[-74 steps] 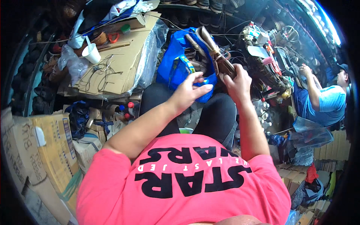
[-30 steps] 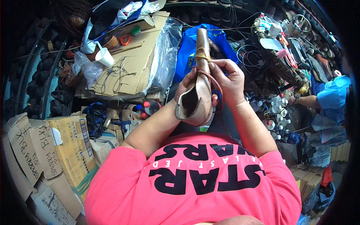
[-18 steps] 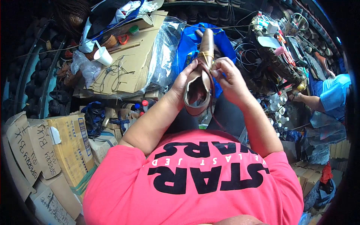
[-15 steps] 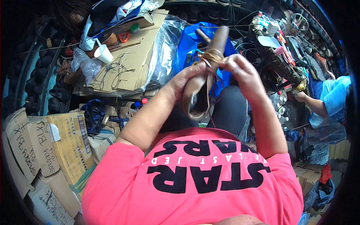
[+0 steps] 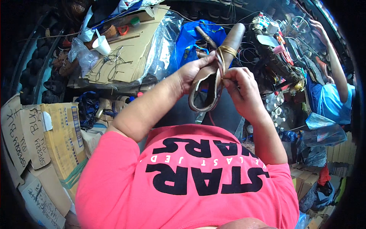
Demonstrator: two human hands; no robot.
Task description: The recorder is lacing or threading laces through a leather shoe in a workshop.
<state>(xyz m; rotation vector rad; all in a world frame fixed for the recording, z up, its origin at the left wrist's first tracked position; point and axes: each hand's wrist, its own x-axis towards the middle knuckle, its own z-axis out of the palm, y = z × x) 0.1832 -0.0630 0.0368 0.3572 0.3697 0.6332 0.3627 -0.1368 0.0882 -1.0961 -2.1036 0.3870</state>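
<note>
A brown leather shoe (image 5: 233, 38) is held above my knees, its toe pointing away and its opening toward me. Tan bands (image 5: 227, 50) are wound round it across the instep. My left hand (image 5: 193, 71) grips the shoe's left side, thumb on top near the bands. At the right edge of the opening, my right hand (image 5: 244, 88) is closed in a pinch; whatever lies between its fingertips is too small to make out. Beyond the shoe lies a blue plastic bag (image 5: 184, 40) with another brown piece (image 5: 206, 37) on it.
Flattened cardboard (image 5: 133, 49) with loose cords and a white cup (image 5: 101, 45) lies at the left. A cluttered stand of tools (image 5: 280, 49) is at the right. Farther right sits a co-worker in a blue shirt (image 5: 335, 101). Cardboard boxes (image 5: 63, 133) stand at the lower left.
My right hand has moved from the bands down to the edge of the shoe's opening. The bands now show fully. The co-worker's arm has risen.
</note>
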